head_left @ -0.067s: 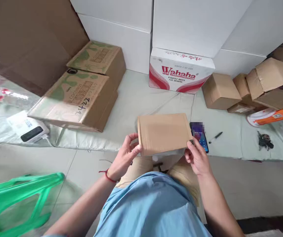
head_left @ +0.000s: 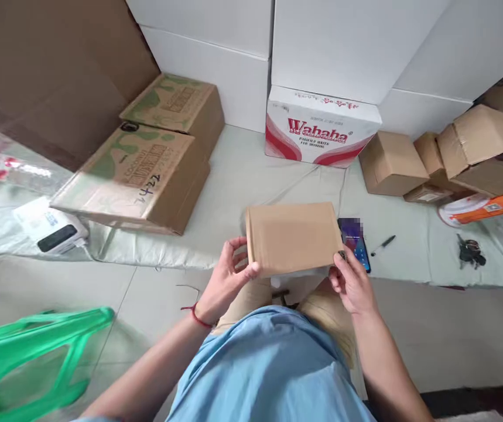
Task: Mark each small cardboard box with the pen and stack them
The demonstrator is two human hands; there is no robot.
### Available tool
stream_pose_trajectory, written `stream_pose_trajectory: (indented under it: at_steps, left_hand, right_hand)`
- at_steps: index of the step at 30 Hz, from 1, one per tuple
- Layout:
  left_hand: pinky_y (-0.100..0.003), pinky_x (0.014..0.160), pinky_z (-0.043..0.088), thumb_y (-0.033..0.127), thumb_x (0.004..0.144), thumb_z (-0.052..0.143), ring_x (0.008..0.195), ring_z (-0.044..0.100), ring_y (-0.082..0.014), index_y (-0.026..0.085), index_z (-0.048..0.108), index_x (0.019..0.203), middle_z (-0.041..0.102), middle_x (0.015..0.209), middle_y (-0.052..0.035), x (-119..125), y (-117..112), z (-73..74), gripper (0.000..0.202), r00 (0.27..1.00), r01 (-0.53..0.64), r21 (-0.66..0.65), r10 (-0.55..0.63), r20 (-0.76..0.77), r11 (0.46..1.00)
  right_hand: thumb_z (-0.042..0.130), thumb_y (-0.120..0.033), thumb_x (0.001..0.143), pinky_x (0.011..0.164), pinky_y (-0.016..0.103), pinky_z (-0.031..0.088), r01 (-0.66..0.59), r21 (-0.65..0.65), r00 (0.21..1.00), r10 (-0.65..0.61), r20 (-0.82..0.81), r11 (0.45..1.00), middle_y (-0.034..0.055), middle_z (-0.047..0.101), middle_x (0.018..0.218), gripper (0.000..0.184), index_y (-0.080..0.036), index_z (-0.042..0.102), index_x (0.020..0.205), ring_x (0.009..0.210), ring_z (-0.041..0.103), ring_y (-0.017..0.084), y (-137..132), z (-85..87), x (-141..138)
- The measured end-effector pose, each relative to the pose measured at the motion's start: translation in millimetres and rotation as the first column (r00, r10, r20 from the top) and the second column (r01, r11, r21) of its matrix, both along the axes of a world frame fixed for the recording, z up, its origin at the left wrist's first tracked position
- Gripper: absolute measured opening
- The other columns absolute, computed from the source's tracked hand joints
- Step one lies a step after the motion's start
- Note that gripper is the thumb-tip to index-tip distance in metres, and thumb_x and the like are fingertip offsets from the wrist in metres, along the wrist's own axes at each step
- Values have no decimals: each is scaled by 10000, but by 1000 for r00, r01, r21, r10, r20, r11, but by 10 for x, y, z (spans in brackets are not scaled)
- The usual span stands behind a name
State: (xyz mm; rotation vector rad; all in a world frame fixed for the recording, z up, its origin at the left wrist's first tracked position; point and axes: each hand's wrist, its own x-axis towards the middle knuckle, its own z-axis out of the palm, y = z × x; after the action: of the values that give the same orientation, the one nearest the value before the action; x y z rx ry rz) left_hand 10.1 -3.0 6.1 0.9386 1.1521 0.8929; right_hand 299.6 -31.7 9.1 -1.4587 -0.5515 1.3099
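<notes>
A flat brown cardboard box is held between my two hands over the front edge of the table. My left hand grips its left end, thumb on the near corner and the other fingers partly hidden behind. At the near right corner, my right hand pinches the box with its thumb on top; its lower fingers are curled. A small dark spot shows beside that thumb, too small to name. Just right of the box lies a smartphone with its screen lit, partly covered by my right hand.
On the cloth-covered table stand printed cartons, a Wahaha water box and plain boxes. A pen, keys, an orange package and a white device lie there too. A green plastic stool stands lower left.
My left thumb has slid slightly right along the near left corner of the box. The box has shifted very slightly to the right; my right hand keeps its hold.
</notes>
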Motion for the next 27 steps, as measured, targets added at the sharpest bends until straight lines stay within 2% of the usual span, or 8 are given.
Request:
stream_pose_trajectory:
  at_steps: [3,5,9,12,14,21,24,27]
  left_hand:
    - [-481,1040,592,652,824,866,1347,656,-348,252,464,1393,608,1495,-175,126,-70,88,803,995,-38,105,48,-91,994]
    - [-538,1086,570,609,851,849,1410,614,-374,259,462,1438,574,1535,-193,189,-136,152,786,966,-45,294,117,-232,955]
    - [-607,1165,528,620,871,857,1558,479,-426,248,479,1510,482,1632,-233,301,-277,310,830,838,81,683,321,-441,726]
    - [-585,1178,540,700,872,844,1557,494,-420,215,476,1534,498,1617,-256,393,-357,397,900,798,135,805,419,-434,578]
    - [-562,1170,555,722,871,838,1547,514,-412,202,473,1553,496,1621,-267,446,-392,413,932,798,124,841,452,-400,526]
    - [-548,1235,515,611,926,843,1592,476,-388,189,387,1674,504,1635,-267,416,-380,361,973,839,126,849,401,-367,514]
    - [-546,1258,497,559,935,854,1613,453,-374,206,357,1698,468,1669,-265,320,-343,338,977,851,146,830,359,-383,539]
    - [-548,1277,482,524,920,880,1636,422,-369,220,328,1722,434,1690,-267,274,-333,313,1019,874,154,836,322,-364,527]
  right_hand:
    - [1016,-552,675,346,165,287,41,-12,998,-41,-56,999,-40,721,929,657,-309,782,1239,449,451,17,-67,-38,56]
    - [1038,-495,639,343,164,247,96,-16,989,-97,-110,995,-36,741,1028,643,-330,788,1207,456,432,3,-107,-93,87]
    - [1045,-409,624,388,171,256,151,6,972,-148,-184,988,-68,690,914,572,-343,794,1134,472,396,5,-154,-235,95]
    - [1007,-402,693,459,201,305,99,33,973,-90,-211,995,-86,577,737,504,-341,796,1147,484,366,31,-165,-343,61]
    - [989,-420,704,481,235,299,66,36,977,-57,-205,997,-79,546,701,511,-340,797,1171,490,334,54,-169,-412,41]
    - [915,-459,774,506,291,284,0,62,995,7,-102,998,-22,607,792,411,-326,790,1141,548,323,106,-170,-497,-13]
    - [926,-423,773,501,266,283,22,67,993,-14,-121,998,-12,680,934,437,-329,791,1177,567,340,83,-160,-472,-53]
    - [956,-434,742,502,256,298,35,54,990,-27,-137,998,15,744,1064,528,-340,793,1236,582,375,83,-152,-492,-72]
